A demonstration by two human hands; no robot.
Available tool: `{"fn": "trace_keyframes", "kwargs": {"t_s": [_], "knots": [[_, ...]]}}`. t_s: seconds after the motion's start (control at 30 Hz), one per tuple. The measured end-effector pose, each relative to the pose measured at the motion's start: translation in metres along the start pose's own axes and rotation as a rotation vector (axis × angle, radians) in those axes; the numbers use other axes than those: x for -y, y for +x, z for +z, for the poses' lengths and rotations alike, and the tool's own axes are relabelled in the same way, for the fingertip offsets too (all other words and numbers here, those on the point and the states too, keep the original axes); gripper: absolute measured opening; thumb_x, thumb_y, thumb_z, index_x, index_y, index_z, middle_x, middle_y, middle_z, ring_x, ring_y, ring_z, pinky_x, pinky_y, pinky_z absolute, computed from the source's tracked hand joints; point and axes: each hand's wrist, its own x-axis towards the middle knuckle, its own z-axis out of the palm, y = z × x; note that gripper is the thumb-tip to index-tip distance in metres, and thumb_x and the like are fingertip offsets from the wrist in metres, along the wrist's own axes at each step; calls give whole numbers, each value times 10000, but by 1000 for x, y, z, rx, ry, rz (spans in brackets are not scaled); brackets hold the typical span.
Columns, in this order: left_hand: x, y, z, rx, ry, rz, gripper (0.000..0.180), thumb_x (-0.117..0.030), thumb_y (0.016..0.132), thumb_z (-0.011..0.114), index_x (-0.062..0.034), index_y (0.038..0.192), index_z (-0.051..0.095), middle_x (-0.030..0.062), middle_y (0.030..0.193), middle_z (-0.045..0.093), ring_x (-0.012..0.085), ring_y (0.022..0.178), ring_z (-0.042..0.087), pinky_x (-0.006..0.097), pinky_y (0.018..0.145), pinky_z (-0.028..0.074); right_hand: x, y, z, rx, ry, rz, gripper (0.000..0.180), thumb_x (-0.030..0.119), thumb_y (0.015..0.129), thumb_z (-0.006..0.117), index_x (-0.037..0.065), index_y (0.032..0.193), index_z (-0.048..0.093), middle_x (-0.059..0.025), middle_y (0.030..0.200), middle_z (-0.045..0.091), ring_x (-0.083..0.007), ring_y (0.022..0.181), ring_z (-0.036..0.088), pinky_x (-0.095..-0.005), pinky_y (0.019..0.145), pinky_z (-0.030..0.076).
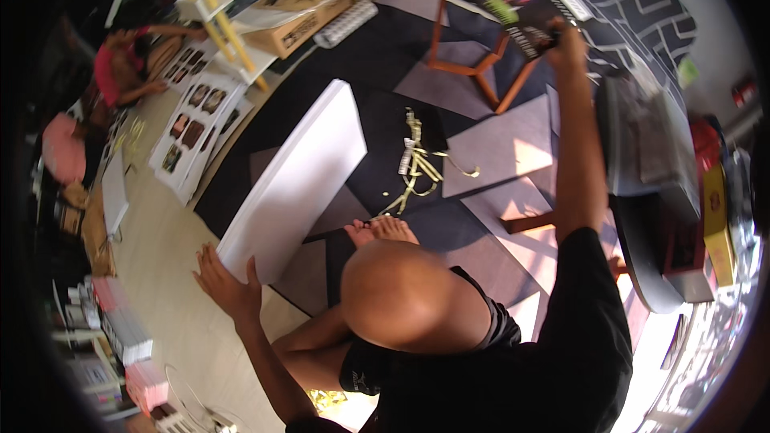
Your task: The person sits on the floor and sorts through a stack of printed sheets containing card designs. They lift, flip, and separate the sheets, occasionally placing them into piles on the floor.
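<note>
1 white foam board (301,176), large flat rectangle, lying on the floor across the edge of the dark patchwork rug (377,56), near end over the pale floor (172,273). Left hand (224,285) spread flat, fingers pressed against the board's near short edge and corner, not pinching. Likely light and stiff but easily dented or creased; best gripped along the 2 long edges, both hands, not by a corner. Smooth faces probably slippery on bare skin.

Right hand (565,36) reaching up and out to 1 dark printed booklet (533,12) beside an orange wooden stool frame (473,64); appears closed on the booklet's edge, grip itself hard to make out. Thin and floppy by the look, fine to take 1-handed at the spine.

1 tangle of gold ribbon scraps (417,164) on the rug just past the bare toes (381,230). 1 cardboard box (301,20) at the far rug edge. 1 other person in red (120,64) seated far left by several photo sheets (196,124).
</note>
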Motion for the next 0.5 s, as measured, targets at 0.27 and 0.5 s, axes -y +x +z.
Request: {"fn": "trace_keyframes", "kwargs": {"t_s": [0.27, 0.5], "knots": [[-5, 9, 0, 75, -32, -73, 787, -395, 881, 704, -5, 1472, 362, 178, 1501, 422, 362, 1445, 328, 575, 1191, 181, -106, -99, -25, 187, -545, -240, 394, 425, 958, 601, 36, 1016, 619, -15, 736, 581, -84, 635, 509, -263, 559, 386], [63, -29, 15, -287, -651, -563, 706, -408, 973, 552, 13, 1495, 331, 194, 1540, 391, 338, 1465, 303, 513, 1196, 202, -256, -221, 108, 643, -303, 584, 603, 512, 996, 541, -29, 1263, 538, -145, 1136, 641, -233, 1085, 627, -364, 944, 463]]}}
